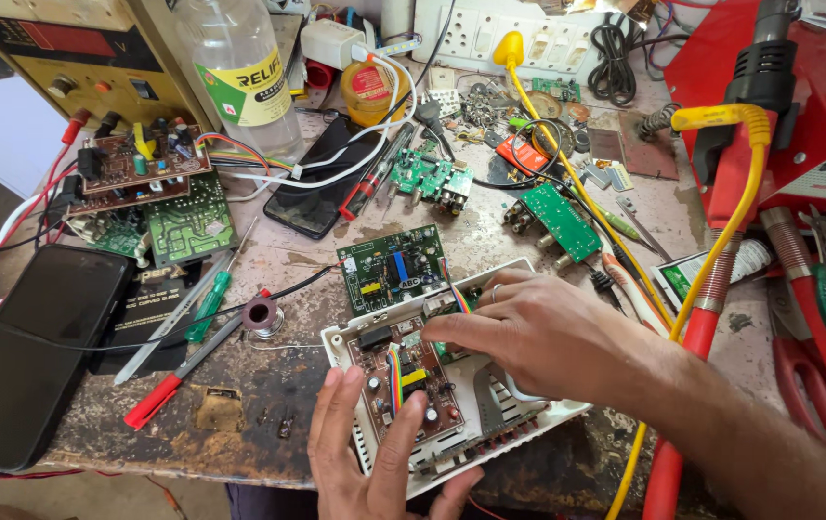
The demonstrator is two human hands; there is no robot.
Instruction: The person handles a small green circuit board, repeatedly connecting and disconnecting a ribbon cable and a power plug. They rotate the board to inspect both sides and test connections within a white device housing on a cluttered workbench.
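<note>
A white plastic device case [490,409] lies open at the table's front edge, with a brown circuit board [403,371] inside it. A green circuit board [392,268] leans just behind, joined by a coloured ribbon cable. My left hand [369,462] steadies the case from the front, fingers spread over the brown board's near edge. My right hand [533,332] reaches in from the right, fingertips touching the components between the two boards. It wears a ring.
Red and green screwdrivers [196,327], a solder reel [261,314] and a black phone [23,351] lie left. A plastic bottle [239,72], more boards [157,193], a power supply [76,58], a yellow cable [702,279] and red tools [817,318] crowd the back and right.
</note>
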